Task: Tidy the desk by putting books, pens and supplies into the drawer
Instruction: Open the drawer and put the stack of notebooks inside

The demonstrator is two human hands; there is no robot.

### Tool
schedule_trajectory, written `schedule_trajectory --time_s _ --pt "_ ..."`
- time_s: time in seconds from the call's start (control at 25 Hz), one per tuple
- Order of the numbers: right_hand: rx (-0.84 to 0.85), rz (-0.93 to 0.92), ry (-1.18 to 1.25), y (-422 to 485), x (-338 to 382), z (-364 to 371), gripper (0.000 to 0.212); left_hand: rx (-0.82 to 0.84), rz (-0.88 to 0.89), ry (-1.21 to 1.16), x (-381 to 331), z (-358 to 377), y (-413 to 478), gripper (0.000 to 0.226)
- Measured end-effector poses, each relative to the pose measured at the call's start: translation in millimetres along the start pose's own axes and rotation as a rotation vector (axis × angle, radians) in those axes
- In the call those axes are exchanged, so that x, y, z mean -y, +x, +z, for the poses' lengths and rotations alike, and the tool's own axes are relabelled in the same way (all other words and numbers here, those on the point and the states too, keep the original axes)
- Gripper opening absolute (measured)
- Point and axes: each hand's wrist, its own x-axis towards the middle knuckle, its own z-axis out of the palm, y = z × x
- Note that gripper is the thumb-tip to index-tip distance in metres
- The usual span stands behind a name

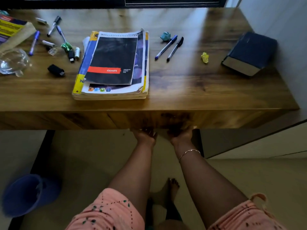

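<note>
A: So, what have you got hold of?

B: Both hands are low against the wooden desk (207, 90), at the bottom of the drawer (116, 121) front. My left hand (146, 136) and right hand (180, 135) sit side by side, palms up. Their fingers hook up round the drawer's bottom edge and are mostly hidden behind it. The drawer front looks flush with the desk, closed.

A: And the things to tidy?

B: All on the desktop, beyond my hands. The stack of books (109, 95), with a black spiral pad (111, 60) on top, lies past my left hand and a little to its left. A thick dark book (249, 50) sits far off to the right of my right hand, near the wall.

A: Pens?

B: A blue-capped pen (166, 47) and a black-capped pen (174, 49) lie side by side straight beyond my right hand. A black marker (53, 27) and a purple pen (34, 43) lie well left of my left hand, among batteries. A teal paper wad (165, 36) sits by the two pens' caps, and a yellow paper wad (204, 57) lies right of them.
</note>
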Motion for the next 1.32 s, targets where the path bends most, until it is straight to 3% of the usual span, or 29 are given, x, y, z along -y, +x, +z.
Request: schedule_trajectory --time_s 0.52,0.88,1.32 --pt "0.008 0.061 -0.037 4.3 8.0 -13.1 0.086 -0.003 -0.009 -0.088 3.2 -4.8 -3.5 0.095" --pt "-0.139 0.027 0.085 -16.4 -12.0 -52.4 0.084 -0.099 0.023 -0.169 22.6 -39.6 -18.7 0.088" --pt "-0.233 -0.013 0.158 -76.0 -30.8 -94.2 0.074 -0.099 0.06 -0.036 44.5 -90.5 -65.3 0.08"
